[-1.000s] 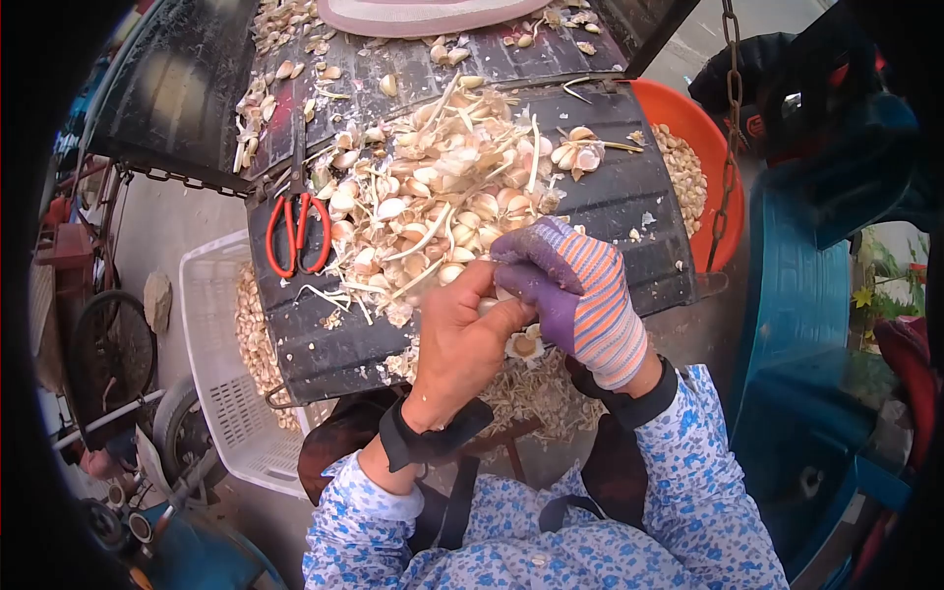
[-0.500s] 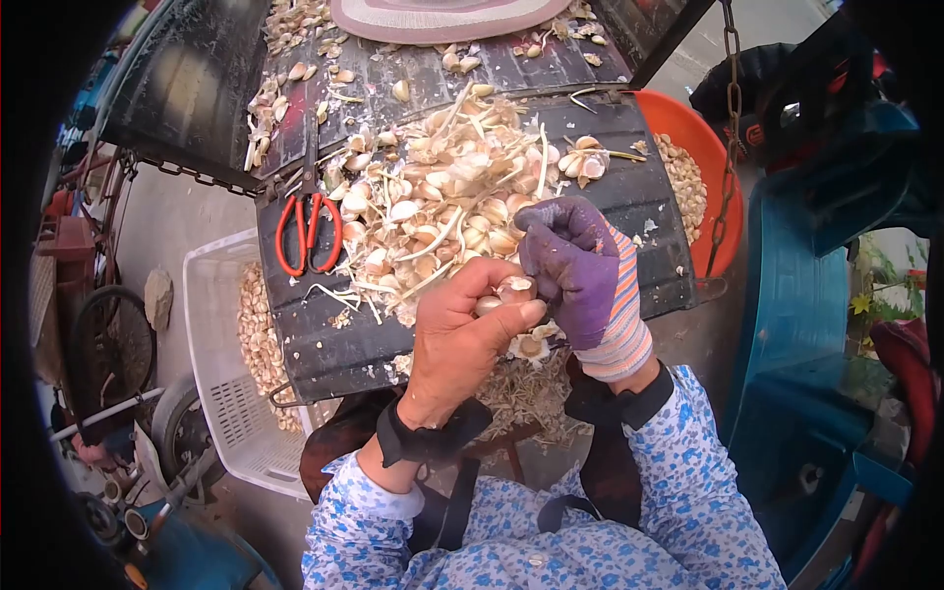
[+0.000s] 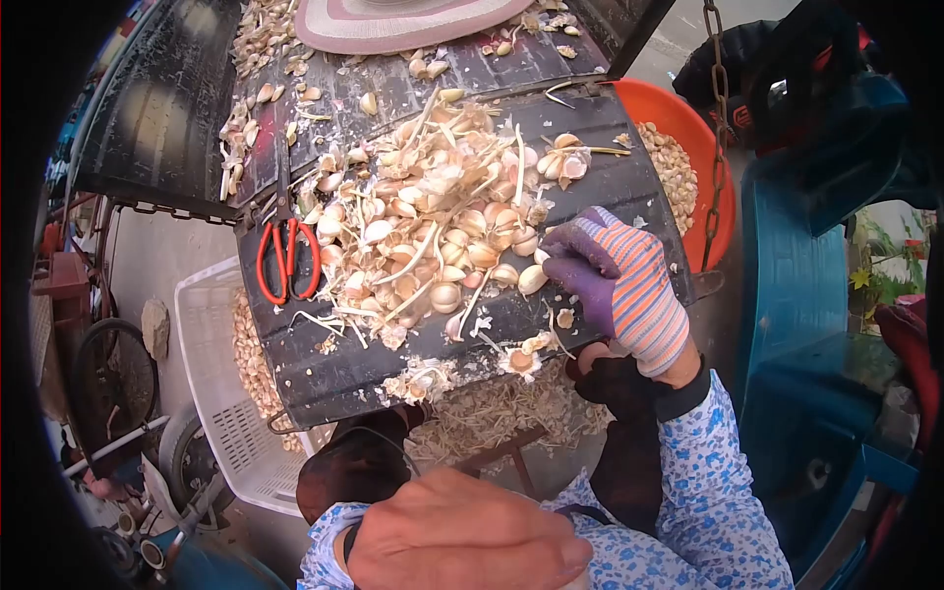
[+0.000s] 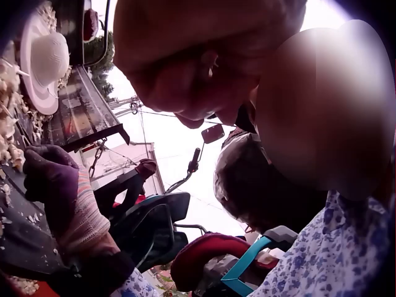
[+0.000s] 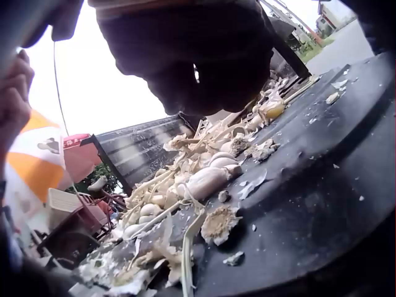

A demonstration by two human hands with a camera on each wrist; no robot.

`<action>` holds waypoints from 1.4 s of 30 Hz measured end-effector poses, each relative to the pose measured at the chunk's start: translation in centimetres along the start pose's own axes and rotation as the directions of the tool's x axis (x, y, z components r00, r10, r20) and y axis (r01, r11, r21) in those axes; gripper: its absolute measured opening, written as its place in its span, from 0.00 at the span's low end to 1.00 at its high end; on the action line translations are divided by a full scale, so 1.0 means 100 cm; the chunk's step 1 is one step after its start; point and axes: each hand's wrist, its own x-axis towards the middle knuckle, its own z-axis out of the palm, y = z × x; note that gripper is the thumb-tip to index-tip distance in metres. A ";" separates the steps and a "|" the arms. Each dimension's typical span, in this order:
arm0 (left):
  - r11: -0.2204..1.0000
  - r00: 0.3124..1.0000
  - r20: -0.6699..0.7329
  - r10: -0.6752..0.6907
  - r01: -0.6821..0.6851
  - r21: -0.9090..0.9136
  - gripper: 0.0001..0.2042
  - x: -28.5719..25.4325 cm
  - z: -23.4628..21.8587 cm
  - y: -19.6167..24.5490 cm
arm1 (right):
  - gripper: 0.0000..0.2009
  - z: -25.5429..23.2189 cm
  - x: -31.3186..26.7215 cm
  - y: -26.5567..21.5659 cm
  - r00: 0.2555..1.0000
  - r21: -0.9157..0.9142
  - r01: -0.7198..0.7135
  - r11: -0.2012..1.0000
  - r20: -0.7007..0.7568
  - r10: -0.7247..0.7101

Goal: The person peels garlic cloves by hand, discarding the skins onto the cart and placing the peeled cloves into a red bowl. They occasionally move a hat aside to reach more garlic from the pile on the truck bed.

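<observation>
A heap of garlic cloves, skins and stalks (image 3: 433, 226) lies on a dark ribbed metal board (image 3: 324, 369). My right hand (image 3: 629, 285), in a striped glove with purple fingers, is at the heap's near right side with its fingers curled. A pale garlic clove (image 3: 532, 279) lies right at its fingertips. In the right wrist view the gloved hand (image 5: 192, 55) is dark, and a gap of light shows between its fingers. My bare left hand (image 3: 462, 536) is raised close to the head camera, its palm hidden; I cannot tell whether it holds anything.
Red-handled scissors (image 3: 287, 261) lie left of the heap. A white crate (image 3: 231, 393) with cloves stands at left, an orange basin (image 3: 723, 211) with more cloves at right. A striped hat (image 3: 403, 34) lies at the back. A chain (image 3: 719, 128) hangs beside the board.
My left hand has left the heap and come up toward me; the garlic it gripped is no longer visible in it. My right hand has shifted slightly down and right, apart from the left.
</observation>
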 end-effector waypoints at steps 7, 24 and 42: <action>0.983 0.968 -0.173 0.182 -0.177 0.044 0.05 0.009 0.030 0.029 | 0.10 0.028 -0.006 -0.008 0.976 -0.272 0.039 0.961 0.215 0.021; 0.547 0.372 -0.452 -0.810 0.205 -0.811 0.10 -0.032 -0.021 -0.056 | 0.14 0.018 0.015 -0.042 0.833 0.708 -0.523 0.474 0.307 0.460; 0.533 0.383 -0.374 -0.845 0.541 -0.651 0.08 -0.010 -0.002 -0.081 | 0.07 0.009 0.004 -0.032 0.989 0.405 -0.135 0.904 0.104 0.101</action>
